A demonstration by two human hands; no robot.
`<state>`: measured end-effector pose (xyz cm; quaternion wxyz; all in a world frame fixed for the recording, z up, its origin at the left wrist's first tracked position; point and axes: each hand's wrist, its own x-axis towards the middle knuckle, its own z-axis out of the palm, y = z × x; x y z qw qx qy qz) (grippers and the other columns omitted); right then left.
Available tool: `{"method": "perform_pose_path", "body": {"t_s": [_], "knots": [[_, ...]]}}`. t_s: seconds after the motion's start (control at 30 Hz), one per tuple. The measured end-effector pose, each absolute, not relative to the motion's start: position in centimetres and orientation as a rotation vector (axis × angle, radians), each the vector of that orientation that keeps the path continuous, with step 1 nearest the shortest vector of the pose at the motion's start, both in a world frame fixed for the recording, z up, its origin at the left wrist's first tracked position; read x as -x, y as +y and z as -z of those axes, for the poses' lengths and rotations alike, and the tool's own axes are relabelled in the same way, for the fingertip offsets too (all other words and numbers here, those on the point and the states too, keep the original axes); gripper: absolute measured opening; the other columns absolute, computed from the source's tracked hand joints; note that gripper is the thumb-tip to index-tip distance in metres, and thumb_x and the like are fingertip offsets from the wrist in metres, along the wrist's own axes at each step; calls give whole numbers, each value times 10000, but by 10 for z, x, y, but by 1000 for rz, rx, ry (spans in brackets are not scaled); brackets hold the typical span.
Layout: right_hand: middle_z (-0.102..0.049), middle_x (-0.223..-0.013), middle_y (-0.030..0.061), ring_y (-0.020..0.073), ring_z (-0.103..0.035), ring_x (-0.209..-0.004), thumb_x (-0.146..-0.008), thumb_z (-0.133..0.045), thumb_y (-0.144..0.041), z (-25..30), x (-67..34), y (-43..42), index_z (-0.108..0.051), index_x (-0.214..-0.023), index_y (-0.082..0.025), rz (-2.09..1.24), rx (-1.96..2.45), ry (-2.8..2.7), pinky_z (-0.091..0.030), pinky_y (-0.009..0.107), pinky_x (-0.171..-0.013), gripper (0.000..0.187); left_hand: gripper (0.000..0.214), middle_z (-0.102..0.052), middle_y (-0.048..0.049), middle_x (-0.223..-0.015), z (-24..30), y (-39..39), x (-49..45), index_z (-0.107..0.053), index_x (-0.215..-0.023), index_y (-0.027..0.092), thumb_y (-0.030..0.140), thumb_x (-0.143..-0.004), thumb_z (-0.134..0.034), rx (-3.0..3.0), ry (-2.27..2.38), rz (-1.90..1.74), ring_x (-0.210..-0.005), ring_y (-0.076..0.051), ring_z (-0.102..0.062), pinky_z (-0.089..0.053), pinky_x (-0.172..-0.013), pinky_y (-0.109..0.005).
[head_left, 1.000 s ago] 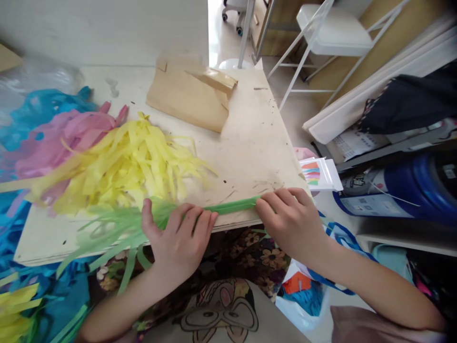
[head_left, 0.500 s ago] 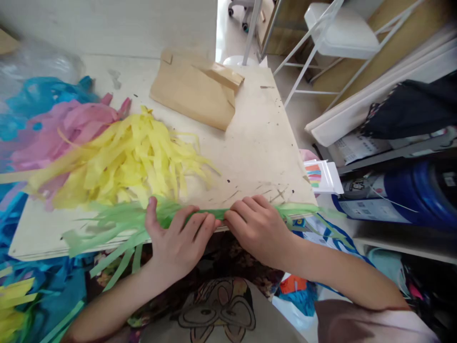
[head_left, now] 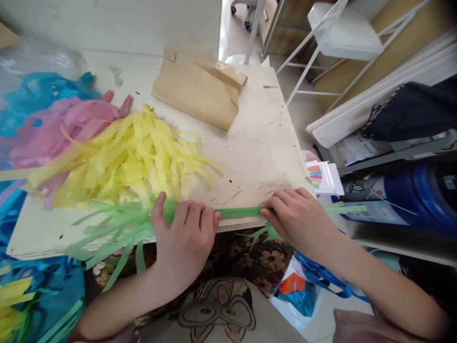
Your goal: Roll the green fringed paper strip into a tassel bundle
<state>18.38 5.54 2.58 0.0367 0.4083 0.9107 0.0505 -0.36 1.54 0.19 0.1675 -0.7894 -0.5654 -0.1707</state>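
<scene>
A green tissue paper tassel point(head_left: 237, 212) lies along the front edge of the board, its middle drawn into a narrow band between my hands. My left hand point(head_left: 189, 233) presses down on it, fingers curled over the band and thumb pointing up. Gripping the band further right is my right hand point(head_left: 298, 216), with finger and thumb pinched together. Loose green strips fan out left of my left hand and hang over the edge. More strips show under and beyond my right hand. Just behind lies a yellow tassel point(head_left: 143, 157).
Pink strips point(head_left: 67, 124) and blue strips point(head_left: 43, 93) lie at the left of the board point(head_left: 264, 138). A brown paper packet point(head_left: 200, 90) rests at the back. On the right are a white folding chair point(head_left: 346, 35) and a blue cylinder point(head_left: 403, 195).
My right hand has slid right along the green tassel, away from my left hand. A longer narrow green band now shows between them. My left hand stays nearly in place.
</scene>
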Motion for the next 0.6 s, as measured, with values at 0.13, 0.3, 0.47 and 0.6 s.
{"method": "perform_pose_path", "body": {"t_s": [0.13, 0.3, 0.47, 0.6], "knots": [[-545, -660, 45, 151, -482, -620, -775, -439, -247, -32, -184, 59, -524, -641, -137, -27, -1264, 2709, -304, 251, -569, 193, 162, -541, -26, -580, -2, 13, 1, -517, -593, 137, 212, -729, -469, 2210, -1640, 406, -595, -160, -468, -306, -822, -497], [-537, -659, 40, 144, -476, -617, -770, -438, -242, -34, -183, 64, -512, -636, -139, 150, -1310, 2652, -314, 245, -560, 184, 166, -524, -23, -562, -4, 14, 1, -516, -590, 141, 211, -732, -466, 2224, -1626, 363, -574, -155, -450, -312, -815, -516], [-538, -648, 35, 143, -484, -615, -764, -435, -232, -32, -183, 69, -512, -636, -140, 213, -1303, 2640, -319, 252, -567, 176, 233, -486, -28, -505, -11, 20, -1, -484, -523, 150, 193, -746, -430, 2257, -1591, 289, -544, -155, -425, -332, -794, -529], [-551, -660, 38, 150, -501, -631, -762, -436, -241, -33, -180, 71, -518, -646, -138, 231, -1321, 2580, -322, 261, -573, 175, 229, -473, -29, -489, -14, 22, -2, -485, -521, 151, 188, -741, -432, 2263, -1587, 244, -539, -159, -420, -342, -784, -530]]}}
